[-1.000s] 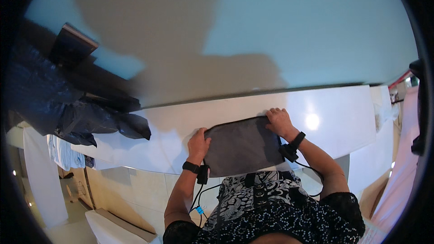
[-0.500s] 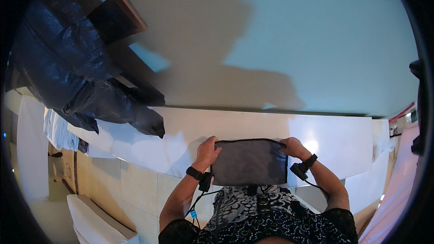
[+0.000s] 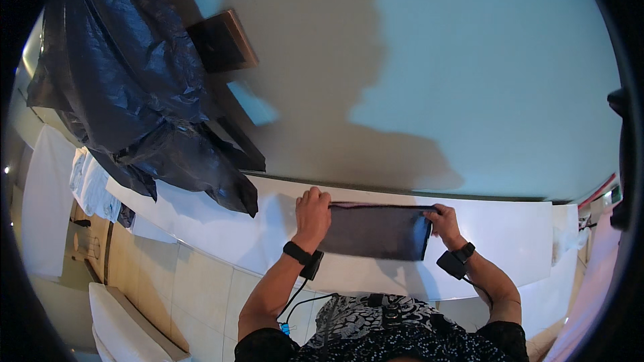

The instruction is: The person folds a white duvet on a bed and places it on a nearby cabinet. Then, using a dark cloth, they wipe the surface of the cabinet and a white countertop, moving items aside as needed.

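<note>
A grey rectangular cloth [image 3: 376, 234] with black edging is stretched between my two hands over the white tabletop [image 3: 493, 245]. My left hand [image 3: 312, 218] grips its upper left corner, fingers folded over the edge. At the upper right corner my right hand [image 3: 444, 222] pinches the black trim. A thin pinkish strip shows along the top edge near my left hand. Whether the cloth's lower edge touches the tabletop, I cannot tell. Each wrist wears a black strap with a small black box and a cable.
A large dark plastic sheet [image 3: 144, 94] drapes over something at the left and reaches the tabletop. A brown-edged block [image 3: 225, 40] juts out beside it. Behind the table rises a pale blue wall [image 3: 490, 80]. Folded light-blue fabric [image 3: 92, 184] lies at the far left.
Both hands have moved the cloth away from my body, further over the tabletop. The cloth now looks shorter from top to bottom. My view has shifted a little.
</note>
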`<state>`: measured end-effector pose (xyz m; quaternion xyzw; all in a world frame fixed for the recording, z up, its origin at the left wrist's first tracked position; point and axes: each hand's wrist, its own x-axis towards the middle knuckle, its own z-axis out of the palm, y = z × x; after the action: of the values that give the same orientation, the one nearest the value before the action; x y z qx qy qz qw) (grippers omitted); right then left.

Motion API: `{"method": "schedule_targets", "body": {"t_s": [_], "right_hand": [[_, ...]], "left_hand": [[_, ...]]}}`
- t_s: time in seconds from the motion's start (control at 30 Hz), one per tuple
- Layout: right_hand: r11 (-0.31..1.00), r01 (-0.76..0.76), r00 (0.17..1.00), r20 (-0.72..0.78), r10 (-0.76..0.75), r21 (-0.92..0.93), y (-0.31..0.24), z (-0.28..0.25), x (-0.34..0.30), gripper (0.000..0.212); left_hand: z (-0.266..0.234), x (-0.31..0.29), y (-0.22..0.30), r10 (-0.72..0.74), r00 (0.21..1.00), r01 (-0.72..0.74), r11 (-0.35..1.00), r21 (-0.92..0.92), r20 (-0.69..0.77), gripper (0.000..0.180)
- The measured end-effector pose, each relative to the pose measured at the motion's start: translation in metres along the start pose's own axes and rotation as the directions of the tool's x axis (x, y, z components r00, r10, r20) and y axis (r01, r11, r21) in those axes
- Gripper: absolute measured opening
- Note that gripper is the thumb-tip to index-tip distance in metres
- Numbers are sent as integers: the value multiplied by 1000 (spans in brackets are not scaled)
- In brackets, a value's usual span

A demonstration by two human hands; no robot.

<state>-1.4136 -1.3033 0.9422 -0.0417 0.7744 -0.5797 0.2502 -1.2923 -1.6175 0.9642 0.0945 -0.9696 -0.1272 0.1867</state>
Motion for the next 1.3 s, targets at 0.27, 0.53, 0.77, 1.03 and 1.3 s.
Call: {"method": "schedule_targets", "body": {"t_s": [0.27, 0.53, 0.77, 1.03, 1.3], "right_hand": [[831, 419, 894, -10, -447, 366, -119, 27, 12, 29], [454, 890, 443, -146, -885, -52, -204, 6, 17, 38], [383, 883, 370, -100, -924, -271, -169, 13, 48, 37], [581, 754, 629, 83, -773, -306, -28, 77, 100, 32], [656, 744, 646, -116, -755, -129, -20, 74, 106, 26]], "left_hand": [[-63, 78, -15, -231, 789, 12, 932, -362, -569, 30], [-130, 159, 26, -370, 394, -407, 751, -520, -842, 37], [-72, 127, 7, -161, 493, -357, 859, -368, -855, 39], [78, 59, -40, -630, 598, 194, 713, -674, -495, 40], [39, 90, -8, -667, 553, 111, 653, -750, -499, 33]]}}
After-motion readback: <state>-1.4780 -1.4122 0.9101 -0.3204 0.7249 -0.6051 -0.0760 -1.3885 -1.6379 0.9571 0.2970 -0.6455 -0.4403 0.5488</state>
